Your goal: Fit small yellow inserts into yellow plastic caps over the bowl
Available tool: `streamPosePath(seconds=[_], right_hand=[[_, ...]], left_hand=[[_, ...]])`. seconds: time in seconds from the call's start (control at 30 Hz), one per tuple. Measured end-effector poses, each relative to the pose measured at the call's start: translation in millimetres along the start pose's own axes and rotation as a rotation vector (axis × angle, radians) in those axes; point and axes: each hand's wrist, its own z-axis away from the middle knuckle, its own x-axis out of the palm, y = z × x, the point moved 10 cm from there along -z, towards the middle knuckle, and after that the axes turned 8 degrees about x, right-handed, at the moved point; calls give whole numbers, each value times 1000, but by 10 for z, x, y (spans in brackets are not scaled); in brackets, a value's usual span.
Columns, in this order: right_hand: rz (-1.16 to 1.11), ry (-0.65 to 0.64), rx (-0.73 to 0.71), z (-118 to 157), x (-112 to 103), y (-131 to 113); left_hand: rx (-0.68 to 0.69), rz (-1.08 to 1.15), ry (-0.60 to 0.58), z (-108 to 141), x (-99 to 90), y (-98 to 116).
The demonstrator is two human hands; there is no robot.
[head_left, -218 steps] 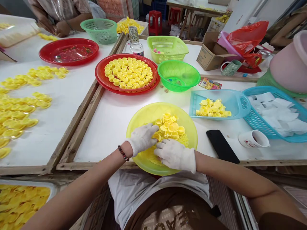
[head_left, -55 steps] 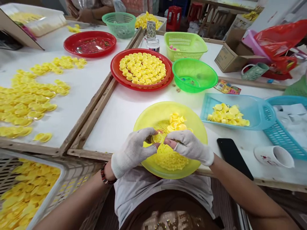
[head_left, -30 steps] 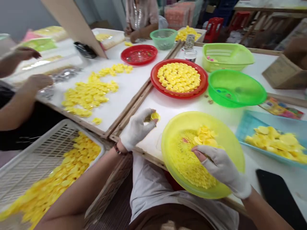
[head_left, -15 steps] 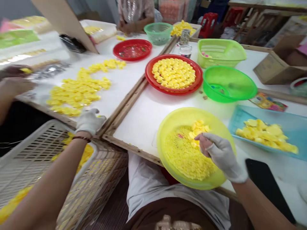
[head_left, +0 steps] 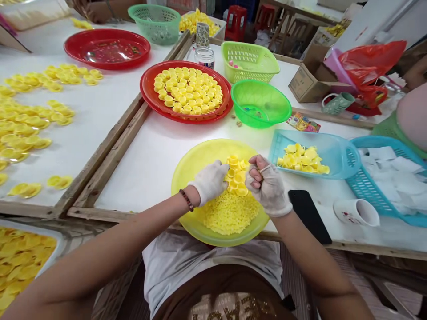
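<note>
Both my hands, in white fingerless gloves, are over a yellow basin point(head_left: 187, 155) at the table's front edge. Small yellow pellets point(head_left: 230, 218) lie in it, with several small yellow cup-shaped caps point(head_left: 237, 175) heaped at their far side. My left hand point(head_left: 211, 181) has its fingers closed at the left edge of these caps, apparently on one of them. Just right of the heap, my right hand point(head_left: 268, 186) is curled with thumb and fingers together; what they hold, if anything, is hidden.
A red tray point(head_left: 147, 95) of upright yellow caps stands behind the basin, beside a green bowl point(head_left: 262, 104). To the right are a blue scoop tray point(head_left: 336, 155) with yellow caps, a black phone point(head_left: 310, 215) and a white mug point(head_left: 356, 212). A wooden ledge point(head_left: 110, 153) runs along the left.
My left hand has moved from the loose caps on the left table into the basin area, beside my right hand. The view has turned to the right.
</note>
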Motion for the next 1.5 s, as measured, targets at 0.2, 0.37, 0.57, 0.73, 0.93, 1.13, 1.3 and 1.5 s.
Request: streamPosePath(seconds=[0.2,0.37,0.57,0.73,0.93,1.13,1.3,1.5], right_hand=[[-3,-29,-24,-31,4,-22],[33,-43,-60,8,193,-93],[128,-122,-221,91,571,-194],[149,-158,-250,76,643,-129],[89,-98,-149,34,508,-117],[73,-109,-144,54,526,-90],[94,-168,-169,55,608,-14],[63,-95,-121,19,469,-43]], left_hand=[[-3,204,13,-88,-42,-186],[-252,687,12,206,-27,-222],[-406,1232,-90,454,192,15],[-441,1308,-86,516,219,21],[-467,1296,-69,569,184,-67],[-490,1283,-66,594,227,-130],[-508,1278,-83,595,254,-92],[-511,1298,-67,604,243,-124]])
